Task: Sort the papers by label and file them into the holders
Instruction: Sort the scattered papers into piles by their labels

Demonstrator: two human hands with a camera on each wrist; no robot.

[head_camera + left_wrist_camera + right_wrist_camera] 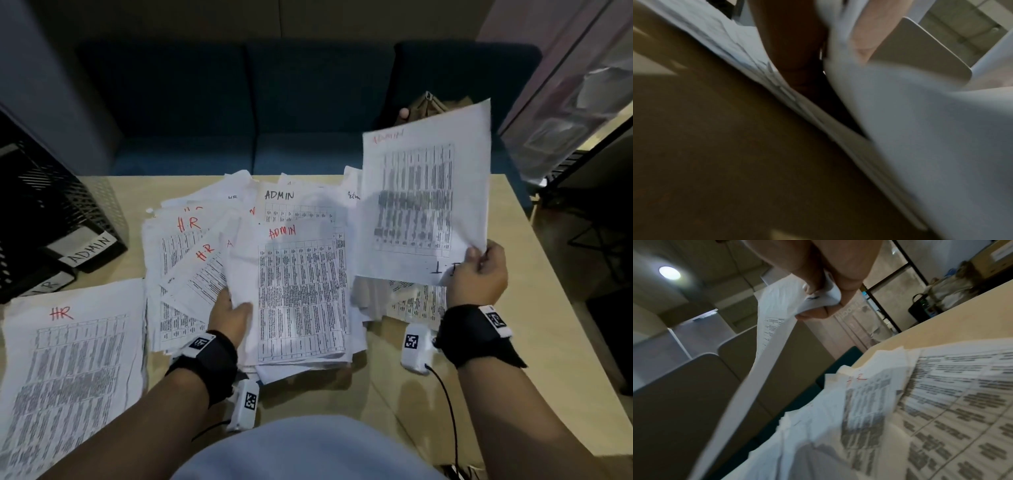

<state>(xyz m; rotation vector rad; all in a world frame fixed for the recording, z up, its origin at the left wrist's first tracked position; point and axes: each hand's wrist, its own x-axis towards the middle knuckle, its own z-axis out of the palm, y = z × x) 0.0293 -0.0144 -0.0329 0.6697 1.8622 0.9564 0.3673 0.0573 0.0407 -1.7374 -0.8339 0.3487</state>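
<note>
The sorting step is in hand; no sheet looks filed yet. The person's right hand [481, 270] holds one sheet [424, 195] up in the air over the right side of the counter [534, 274]. Its fingers [813, 283] are curled and pinch the near corner of that sheet. Red writing at the top of the sheet seems to say ADMIN, but it is blurry. Some black marks sit near the pinched corner and are too unclear to read.

The left hand [231, 313] is low on the big messy pile [301, 284] in the middle of the counter. Its thumb lies on top of the pile's front sheets and the other fingers are hidden under them, so it seems to grip a few sheets. The wrist view is too blurry to be sure. The pile mixes sheets marked HR and ADMIN.

A tidy HR stack [72, 370] lies on the left of the counter, just beside the pile. Black mesh holders [51, 212] stand at the far left, with tags that say ADMIN [90, 247] and HR [48, 287].

The next move probably calls for reading the label well. Then the sheet must go to a spot with its own kind, well apart from the HR stack. The paper is thin and floppy, so it could bend or slip from the pinch.
</note>
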